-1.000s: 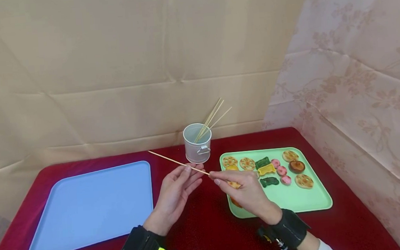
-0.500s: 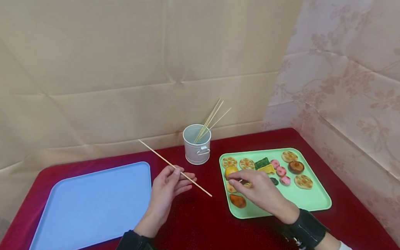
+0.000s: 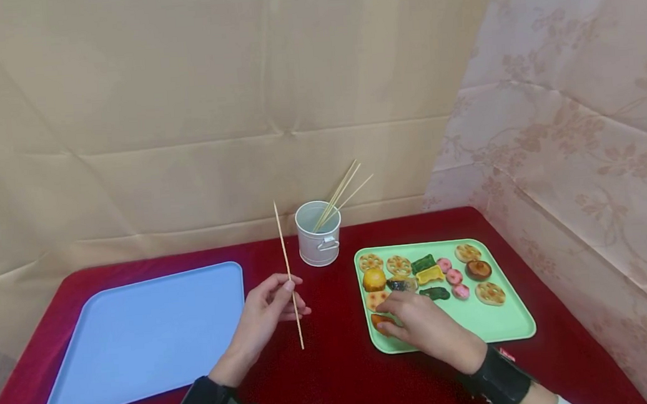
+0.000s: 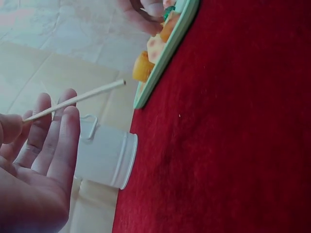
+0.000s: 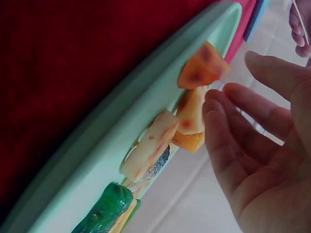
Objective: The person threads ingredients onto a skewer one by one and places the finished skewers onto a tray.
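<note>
Left hand pinching a near-upright wooden skewer above the red desk, right hand with relaxed open fingers over an orange food piece on the green tray, holding nothing

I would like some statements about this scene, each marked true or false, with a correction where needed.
1. The left hand pinches a wooden skewer. True.
2. The right hand is over the blue tray. False: it is over the near left part of the green tray, by an orange food piece.
3. The white cup holds several skewers. True.
4. The skewer in the left hand carries food pieces. False: it is bare.
5. The blue tray lies to the right of the green tray. False: it lies to its left.
</note>
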`<state>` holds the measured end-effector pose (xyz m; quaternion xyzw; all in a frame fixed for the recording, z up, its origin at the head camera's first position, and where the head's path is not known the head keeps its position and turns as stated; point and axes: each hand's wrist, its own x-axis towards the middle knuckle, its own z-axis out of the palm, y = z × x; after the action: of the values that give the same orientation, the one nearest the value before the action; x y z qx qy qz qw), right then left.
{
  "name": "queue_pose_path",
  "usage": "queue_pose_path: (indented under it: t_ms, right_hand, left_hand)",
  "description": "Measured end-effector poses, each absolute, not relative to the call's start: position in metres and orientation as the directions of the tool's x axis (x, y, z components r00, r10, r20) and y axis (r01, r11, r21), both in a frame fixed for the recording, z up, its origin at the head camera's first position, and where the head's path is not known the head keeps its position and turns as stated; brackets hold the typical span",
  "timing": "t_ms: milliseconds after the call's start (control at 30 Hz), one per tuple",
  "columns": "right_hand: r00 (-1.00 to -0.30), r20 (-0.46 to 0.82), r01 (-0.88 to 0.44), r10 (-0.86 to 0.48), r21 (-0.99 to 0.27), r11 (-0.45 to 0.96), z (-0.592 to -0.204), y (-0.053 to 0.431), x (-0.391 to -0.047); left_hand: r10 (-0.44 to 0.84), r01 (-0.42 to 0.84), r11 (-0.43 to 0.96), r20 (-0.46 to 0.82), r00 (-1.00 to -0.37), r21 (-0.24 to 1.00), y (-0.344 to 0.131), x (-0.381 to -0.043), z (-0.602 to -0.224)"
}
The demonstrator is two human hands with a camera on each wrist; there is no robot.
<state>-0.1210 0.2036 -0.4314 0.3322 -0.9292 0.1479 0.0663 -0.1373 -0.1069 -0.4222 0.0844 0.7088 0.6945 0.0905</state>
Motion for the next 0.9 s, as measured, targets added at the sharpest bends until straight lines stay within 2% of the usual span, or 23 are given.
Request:
queue_pose_path:
  t_ms: [200, 467, 567, 800, 900]
  right_hand:
    - [-0.754, 0.244, -0.648, -0.609, -0.127, 0.751, -0.438, 0.200, -0.117]
    - [-0.742, 0.284, -0.647, -0.607, -0.070, 0.759, -0.445, 0.199, -0.117]
    - [-0.737, 0.297, -0.651, -0.607, -0.069, 0.756, -0.446, 0.198, -0.118]
    - [-0.787, 0.239, -0.605, -0.568, -0.127, 0.786, -0.445, 0.195, -0.118]
    - [-0.792, 0.263, -0.597, -0.552, -0.137, 0.791, -0.446, 0.193, -0.117]
  left_hand:
    - [0.266, 0.029, 0.096, 0.003, -0.964, 0.995, -0.111, -0.136, -0.423]
    - [0.267, 0.022, 0.146, -0.018, -0.963, 0.989, -0.112, -0.137, -0.427]
    - [0.266, 0.024, 0.158, -0.019, -0.964, 0.987, -0.113, -0.138, -0.428]
    - [0.272, 0.026, 0.158, -0.018, -0.962, 0.987, -0.115, -0.138, -0.429]
    - [0.271, 0.024, 0.155, -0.019, -0.962, 0.988, -0.115, -0.137, -0.429]
